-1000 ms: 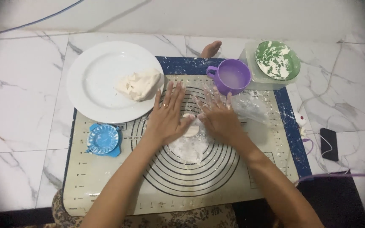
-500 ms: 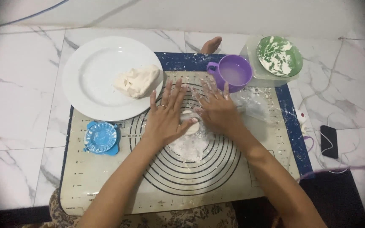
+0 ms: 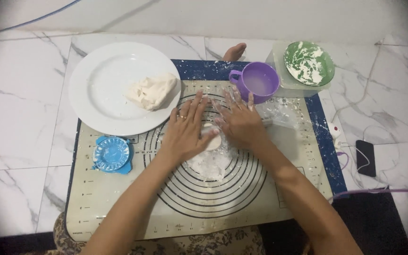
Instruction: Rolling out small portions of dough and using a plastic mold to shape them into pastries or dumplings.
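Note:
My left hand [image 3: 185, 130] and my right hand [image 3: 239, 120] lie flat side by side, fingers spread, on the middle of a beige baking mat [image 3: 119, 208] printed with black rings. Between the palms shows a small pale dough round [image 3: 212, 140] on a floury patch [image 3: 211, 163]. A thin pale rod [image 3: 265, 122] seems to run under both palms and sticks out to the right. Whether the fingers grip it I cannot tell; they look flat and apart. A ring sits on one left finger.
A white plate [image 3: 100, 85] with a dough lump [image 3: 152, 92] overlaps the mat's far left. A blue dumpling press [image 3: 113, 153] lies left, a purple cup [image 3: 259, 82] and a floury green dish [image 3: 309, 62] on a clear box at the far right. A phone [image 3: 365, 158] and cables lie right. A bare foot [image 3: 234, 51] shows beyond the mat.
Both hands have slid a little away from me over the dough, towards the purple cup. Nothing else on the mat has moved.

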